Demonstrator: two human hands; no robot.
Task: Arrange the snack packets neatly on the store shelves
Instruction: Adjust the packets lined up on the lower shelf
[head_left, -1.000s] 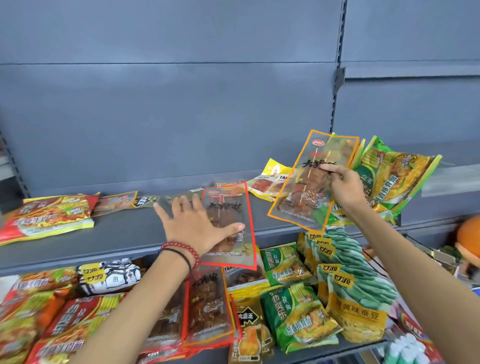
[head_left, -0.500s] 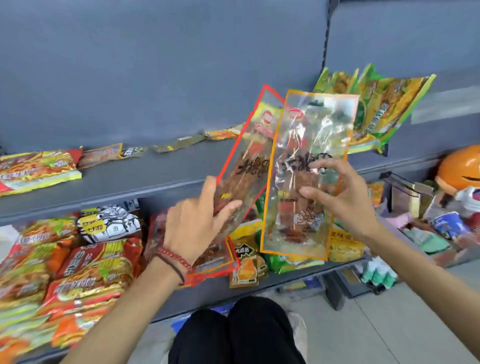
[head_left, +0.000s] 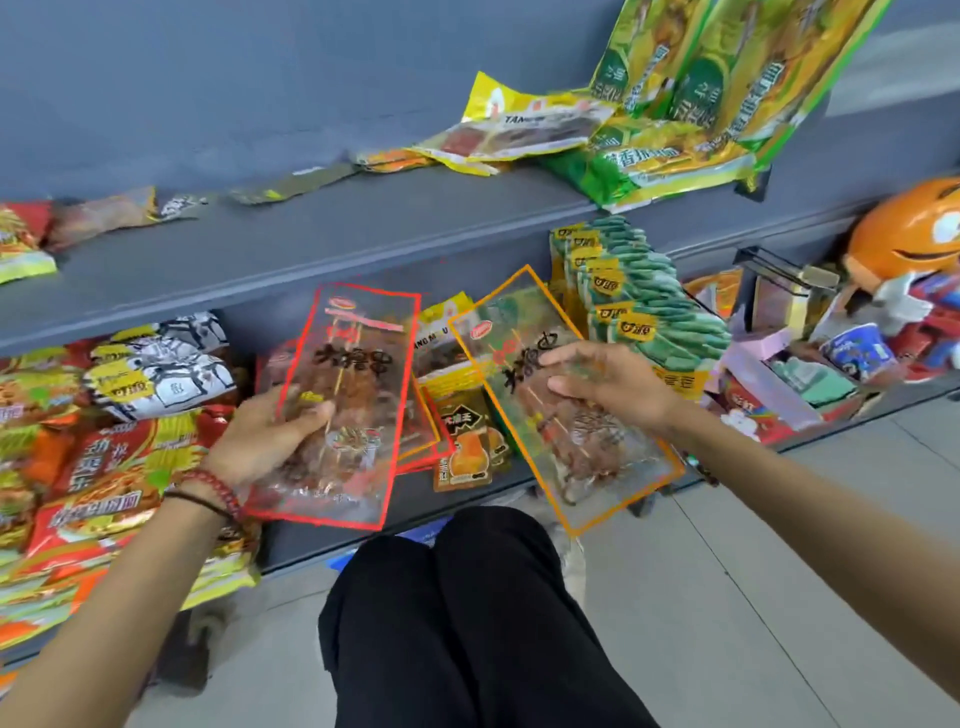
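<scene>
A red-edged packet (head_left: 358, 415) is gripped by the left hand (head_left: 265, 441), with the thumb curled over its front. An orange-edged packet (head_left: 571, 431) is pinched by the right hand (head_left: 608, 387). Both are held in front of the crowded lower shelf (head_left: 296, 545), above black-trousered knees (head_left: 457, 623). The middle of the upper shelf (head_left: 322, 244) lies bare. Green packets (head_left: 675, 130) are leaned at its right end, and what seem to be flat sachets (head_left: 291, 187) are strewn, blurred, along its back.

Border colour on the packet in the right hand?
Orange, on the clear skewer packet the right hand holds; head view.
</scene>
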